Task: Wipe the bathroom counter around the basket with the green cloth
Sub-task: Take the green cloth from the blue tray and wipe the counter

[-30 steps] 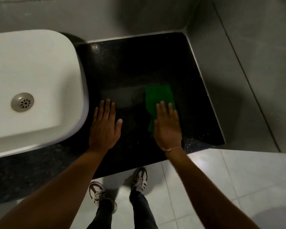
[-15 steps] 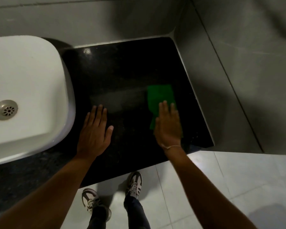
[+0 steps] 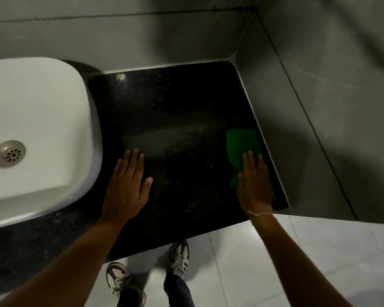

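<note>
Green cloth (image 3: 242, 147): flat on the black counter (image 3: 175, 111) near its right edge, pinned under my right hand (image 3: 254, 185), which lies open-palmed on it, gripping nothing. My left hand (image 3: 126, 187) rests flat and empty beside the white sink (image 3: 31, 120). No basket is in view. Risk, as I judge it: with only palm pressure, the cloth may slip off the counter's front edge.

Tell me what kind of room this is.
Most likely a bathroom: a white vessel sink with a metal drain sits on a black stone counter, boxed in by grey tiled walls over a pale tiled floor.
</note>
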